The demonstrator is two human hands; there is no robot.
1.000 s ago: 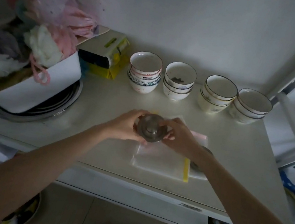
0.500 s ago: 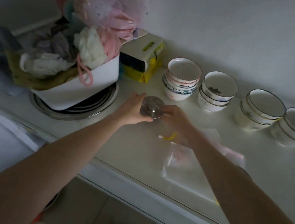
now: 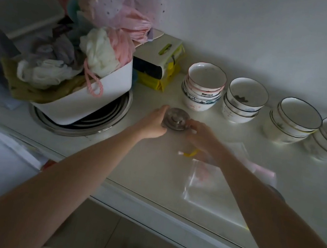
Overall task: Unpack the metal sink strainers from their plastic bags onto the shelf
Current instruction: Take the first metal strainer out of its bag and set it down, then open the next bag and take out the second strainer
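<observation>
A round metal sink strainer point(image 3: 176, 119) with a centre knob sits low over the white shelf point(image 3: 151, 165), in front of the leftmost bowl stack. My left hand point(image 3: 154, 122) grips its left rim. My right hand point(image 3: 201, 135) touches its right rim with the fingertips. A clear plastic bag point(image 3: 208, 187) with a yellow zip strip lies flat on the shelf under my right forearm. Another bag with pink print point(image 3: 263, 169) lies just behind it, and a dark round piece point(image 3: 276, 191) shows at my forearm's far side.
Several stacks of ceramic bowls point(image 3: 203, 89) line the back wall. A white tub point(image 3: 98, 95) full of cloths and pink mesh sits on a round metal ring at the left. A white and yellow box point(image 3: 159, 62) stands behind it. The shelf's front edge runs diagonally below my arms.
Both hands carried the strainer away from the bags, left and back toward the bowls, and lowered it to the shelf. The view swung left.
</observation>
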